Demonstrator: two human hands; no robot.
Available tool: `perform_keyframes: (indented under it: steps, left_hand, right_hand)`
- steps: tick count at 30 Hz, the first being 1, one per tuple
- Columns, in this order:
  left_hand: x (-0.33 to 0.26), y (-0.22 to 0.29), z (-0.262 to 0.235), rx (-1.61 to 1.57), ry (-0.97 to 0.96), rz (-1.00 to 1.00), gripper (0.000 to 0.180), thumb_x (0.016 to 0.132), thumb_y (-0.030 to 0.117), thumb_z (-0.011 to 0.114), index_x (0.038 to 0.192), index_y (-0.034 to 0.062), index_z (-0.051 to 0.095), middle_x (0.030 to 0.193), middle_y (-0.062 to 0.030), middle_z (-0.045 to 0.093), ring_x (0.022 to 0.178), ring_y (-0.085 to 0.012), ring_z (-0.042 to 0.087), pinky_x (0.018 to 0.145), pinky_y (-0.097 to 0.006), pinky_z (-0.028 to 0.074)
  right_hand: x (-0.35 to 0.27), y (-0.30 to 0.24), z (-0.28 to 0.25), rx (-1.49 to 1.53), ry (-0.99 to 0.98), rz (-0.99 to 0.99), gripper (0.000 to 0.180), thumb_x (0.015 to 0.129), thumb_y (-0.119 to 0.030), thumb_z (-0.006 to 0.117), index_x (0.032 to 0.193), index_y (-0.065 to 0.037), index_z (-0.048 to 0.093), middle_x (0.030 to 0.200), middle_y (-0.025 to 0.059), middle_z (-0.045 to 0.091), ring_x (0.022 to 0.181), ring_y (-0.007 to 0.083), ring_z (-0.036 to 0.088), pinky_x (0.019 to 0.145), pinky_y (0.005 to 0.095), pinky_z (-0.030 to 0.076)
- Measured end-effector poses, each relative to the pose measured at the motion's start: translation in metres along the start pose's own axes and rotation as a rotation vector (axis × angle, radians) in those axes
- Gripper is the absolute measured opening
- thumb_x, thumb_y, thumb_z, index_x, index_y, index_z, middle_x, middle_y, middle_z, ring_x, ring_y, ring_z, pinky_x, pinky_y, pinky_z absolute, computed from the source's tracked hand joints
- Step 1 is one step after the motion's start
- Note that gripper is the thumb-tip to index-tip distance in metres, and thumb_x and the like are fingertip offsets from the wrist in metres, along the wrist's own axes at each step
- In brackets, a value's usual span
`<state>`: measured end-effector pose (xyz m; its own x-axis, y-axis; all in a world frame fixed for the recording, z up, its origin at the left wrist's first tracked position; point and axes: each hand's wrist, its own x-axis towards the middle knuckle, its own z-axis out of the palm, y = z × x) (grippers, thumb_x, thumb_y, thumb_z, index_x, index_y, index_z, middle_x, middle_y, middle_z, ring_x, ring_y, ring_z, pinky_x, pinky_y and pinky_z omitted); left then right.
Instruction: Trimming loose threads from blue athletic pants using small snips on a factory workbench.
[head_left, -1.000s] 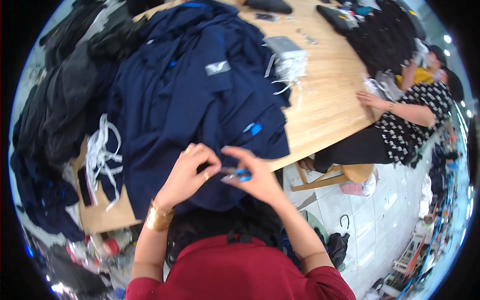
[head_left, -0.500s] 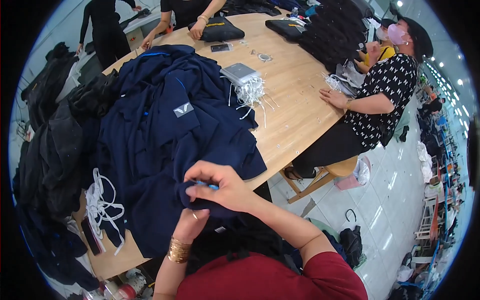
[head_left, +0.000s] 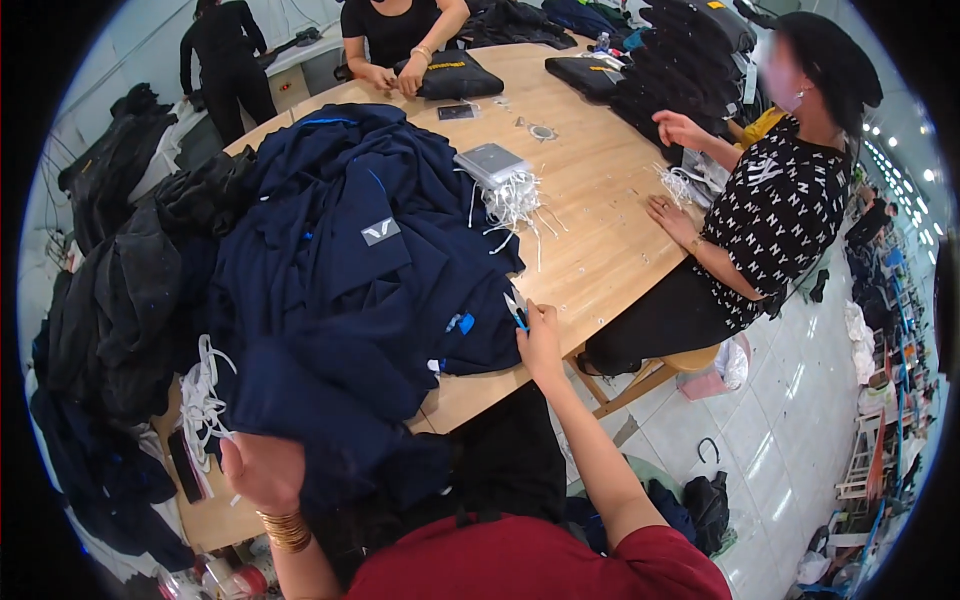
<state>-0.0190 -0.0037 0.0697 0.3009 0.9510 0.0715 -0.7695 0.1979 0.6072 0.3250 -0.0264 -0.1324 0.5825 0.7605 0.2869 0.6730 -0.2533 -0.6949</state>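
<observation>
A heap of navy garments covers the near left of the table. At its right edge, my right hand is closed round small blue-handled thread snips, blades pointing up and away. My left hand, with gold bangles at the wrist, is against a motion-blurred navy garment at the heap's near side. Its fingers are smeared and partly hidden, so its grip does not show. A bright blue patch shows on the cloth near the snips.
A stack of grey tags with white strings lies on the wooden table. White cords hang at the left, beside dark garments. A seated co-worker is at the right; another handles a black folded item across the table.
My hands, together on navy cloth before, have parted: the left moved left and down, the right moved right and away with the snips. Navy cloth has shifted left. The right co-worker's raised hand came down.
</observation>
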Motion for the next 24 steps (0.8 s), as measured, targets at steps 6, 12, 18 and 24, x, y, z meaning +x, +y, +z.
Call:
perform_keyframes:
  steps: [6, 12, 18, 24]
  left_hand:
    - [0.018, -0.006, -0.011, 1.023, 0.115, -0.235, 0.041, 0.076, 0.004, 0.067, 0.113, 0.0000, 0.051, 0.100, -0.0042, 0.058, 0.090, -0.0132, 0.055, 0.078, -0.024, 0.043]
    - [0.003, -0.035, -0.016, 0.908, 0.091, -0.424, 0.036, 0.072, 0.000, 0.070, 0.104, -0.0005, 0.053, 0.089, -0.0031, 0.060, 0.075, -0.0114, 0.058, 0.063, -0.024, 0.049]
    - [0.011, -0.045, -0.044, 0.989, 0.094, -0.174, 0.043, 0.076, 0.000, 0.068, 0.116, -0.0019, 0.051, 0.110, -0.0051, 0.056, 0.100, -0.0147, 0.053, 0.090, -0.026, 0.041]
    - [0.073, -0.066, -0.099, 1.181, 0.236, -0.288, 0.042, 0.079, 0.032, 0.068, 0.104, 0.0006, 0.057, 0.092, -0.0029, 0.059, 0.080, -0.0103, 0.052, 0.070, -0.025, 0.043]
  right_hand:
    - [0.005, -0.010, 0.004, -0.013, 0.047, 0.009, 0.051, 0.072, 0.003, 0.061, 0.121, 0.004, 0.047, 0.103, 0.0180, 0.048, 0.093, 0.0313, 0.051, 0.082, 0.0347, 0.043]
    - [0.013, 0.005, -0.022, 0.089, 0.122, 0.032, 0.045, 0.069, 0.001, 0.062, 0.114, 0.002, 0.055, 0.092, 0.0156, 0.053, 0.084, 0.0288, 0.055, 0.076, 0.0344, 0.045]
    - [0.031, 0.041, -0.054, -0.088, -0.146, 0.068, 0.040, 0.070, -0.005, 0.057, 0.111, -0.005, 0.058, 0.091, 0.0219, 0.057, 0.083, 0.0383, 0.057, 0.076, 0.0415, 0.046]
    - [0.042, 0.024, -0.002, -0.149, -0.043, -0.175, 0.052, 0.072, -0.009, 0.061, 0.121, 0.004, 0.046, 0.113, 0.0238, 0.050, 0.106, 0.0383, 0.046, 0.094, 0.0394, 0.036]
